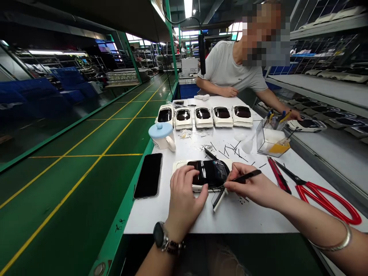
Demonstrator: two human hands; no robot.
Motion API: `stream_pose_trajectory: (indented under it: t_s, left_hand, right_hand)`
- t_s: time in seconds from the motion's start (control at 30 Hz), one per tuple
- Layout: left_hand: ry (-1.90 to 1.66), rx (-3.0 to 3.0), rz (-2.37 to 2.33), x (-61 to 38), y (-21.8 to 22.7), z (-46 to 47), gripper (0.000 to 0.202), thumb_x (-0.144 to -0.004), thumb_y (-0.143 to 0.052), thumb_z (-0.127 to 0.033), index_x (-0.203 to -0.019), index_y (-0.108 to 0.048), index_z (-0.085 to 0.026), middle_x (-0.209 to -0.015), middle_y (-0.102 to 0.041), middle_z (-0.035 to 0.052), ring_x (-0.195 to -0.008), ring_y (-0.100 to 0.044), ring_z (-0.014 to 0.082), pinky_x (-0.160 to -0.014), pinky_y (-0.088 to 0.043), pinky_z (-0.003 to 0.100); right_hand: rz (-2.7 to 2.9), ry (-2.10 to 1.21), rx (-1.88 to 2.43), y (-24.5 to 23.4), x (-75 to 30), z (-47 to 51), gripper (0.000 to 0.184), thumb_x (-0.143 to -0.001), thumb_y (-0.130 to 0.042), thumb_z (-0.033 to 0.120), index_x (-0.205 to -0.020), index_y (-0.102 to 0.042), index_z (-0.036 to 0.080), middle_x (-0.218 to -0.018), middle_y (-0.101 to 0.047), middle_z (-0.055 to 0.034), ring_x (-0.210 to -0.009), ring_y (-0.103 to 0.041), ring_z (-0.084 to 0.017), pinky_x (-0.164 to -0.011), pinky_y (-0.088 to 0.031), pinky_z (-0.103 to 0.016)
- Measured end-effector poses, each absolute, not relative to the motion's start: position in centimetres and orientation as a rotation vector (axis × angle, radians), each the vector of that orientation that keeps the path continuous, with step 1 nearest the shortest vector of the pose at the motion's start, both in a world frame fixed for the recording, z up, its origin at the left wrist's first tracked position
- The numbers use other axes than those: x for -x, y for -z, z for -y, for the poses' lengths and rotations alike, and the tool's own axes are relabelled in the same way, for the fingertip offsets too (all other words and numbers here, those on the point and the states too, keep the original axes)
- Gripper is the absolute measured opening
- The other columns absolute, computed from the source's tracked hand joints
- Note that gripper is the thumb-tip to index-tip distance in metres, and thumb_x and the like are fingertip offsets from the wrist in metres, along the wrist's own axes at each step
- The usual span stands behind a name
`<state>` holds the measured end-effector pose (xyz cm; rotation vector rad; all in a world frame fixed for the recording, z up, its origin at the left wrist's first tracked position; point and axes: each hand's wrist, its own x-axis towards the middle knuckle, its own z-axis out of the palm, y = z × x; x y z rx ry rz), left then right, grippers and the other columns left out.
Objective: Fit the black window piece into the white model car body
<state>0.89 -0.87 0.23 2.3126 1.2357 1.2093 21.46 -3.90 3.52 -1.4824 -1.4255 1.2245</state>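
Note:
A white model car (179, 165) with a glossy black roof and windows lies sideways on the white table. Its doors stand out on both sides, the near door (219, 201) pointing toward me. My left hand (184, 191) steadies the car's left end, fingers over the top and thumb along the near side. Pinched in my right hand (248, 186) is a pair of black tweezers (249, 175), its tip down at the near edge of the car by the door. Whether the tip holds anything is too small to tell.
Beyond lie thin black strips (234, 149) and a row of white model cars (202, 117). Left are a phone (148, 175) and a lidded mug (162, 140); right, a clear tool box (271, 143), a red cutter (278, 174) and red scissors (324, 193). A co-worker (230, 69) touches a car on the rack.

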Motion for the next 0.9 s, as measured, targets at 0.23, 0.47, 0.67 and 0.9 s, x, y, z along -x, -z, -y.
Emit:
stream_pose_trajectory:
  t_s: [0.23, 0.47, 0.67, 0.9]
  left_hand:
    - [-1.052, -2.537, -1.301, -1.7, 1.0, 0.1, 0.034, -0.082, -0.059, -0.023, -0.115, -0.051, -0.020, -0.125, -0.058, 0.0090, -0.121, -0.051, 0.0245, -0.115, -0.019, 0.054]
    - [-1.107, -2.570, -1.302, -1.7, 1.4, 0.2, 0.033, -0.083, -0.059, -0.025, -0.115, -0.053, -0.020, -0.125, -0.059, 0.0098, -0.121, -0.053, 0.0255, -0.113, -0.023, 0.050]
    - [-1.147, -2.580, -1.344, -1.8, 1.9, 0.0, 0.035, -0.081, -0.061, -0.024, -0.115, -0.053, -0.021, -0.124, -0.060, 0.0071, -0.119, -0.054, 0.0229, -0.111, -0.025, 0.046]
    - [-1.177, -2.582, -1.344, -1.9, 2.2, 0.0, 0.036, -0.080, -0.062, -0.024, -0.115, -0.053, -0.021, -0.124, -0.060, 0.0065, -0.118, -0.054, 0.0225, -0.108, -0.029, 0.043]
  right_hand:
    - [1.662, -1.076, 1.511, -3.2, -21.5, 2.8, 0.022, -0.076, -0.064, 0.032, -0.071, -0.048, 0.019, -0.066, -0.058, 0.0005, -0.059, -0.049, -0.012, -0.054, -0.035, -0.024]
    - [1.719, -1.049, 1.487, -3.4, -21.5, 2.4, 0.021, -0.075, -0.065, 0.028, -0.070, -0.048, 0.018, -0.064, -0.054, 0.0023, -0.057, -0.045, -0.009, -0.052, -0.032, -0.023]
    - [1.739, -1.057, 1.416, -3.4, -21.4, 2.1, 0.020, -0.076, -0.065, 0.026, -0.071, -0.046, 0.018, -0.065, -0.052, 0.0034, -0.058, -0.046, -0.010, -0.054, -0.035, -0.023]
    - [1.922, -0.936, 1.348, -3.3, -21.5, 2.3, 0.021, -0.076, -0.063, 0.022, -0.069, -0.043, 0.019, -0.067, -0.052, 0.0024, -0.062, -0.047, -0.011, -0.057, -0.035, -0.025]
